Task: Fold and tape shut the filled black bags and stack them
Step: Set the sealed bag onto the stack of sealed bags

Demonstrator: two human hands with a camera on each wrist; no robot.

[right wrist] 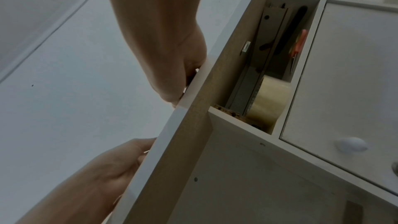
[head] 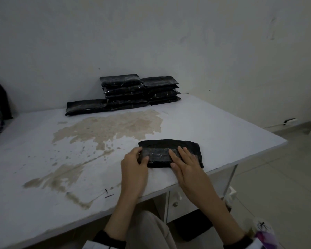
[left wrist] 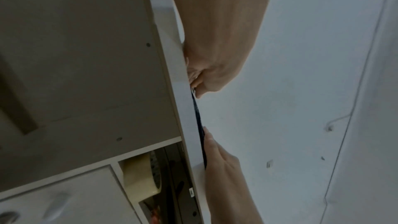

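Your folded black bag [head: 171, 153] lies flat near the table's [head: 214, 126] front right edge, a strip of clear tape [head: 158, 154] running along its top. Your left hand [head: 134, 163] grips the bag's left end — fingers curled over it, thumb on top. Your right hand [head: 184, 161] lies flat, fingers straight, pressing the tape down at the right. The stacked bags [head: 140, 90] sit against the wall at the table's far edge, well apart from your hands. A tape roll [right wrist: 268, 101] sits in the open drawer below.
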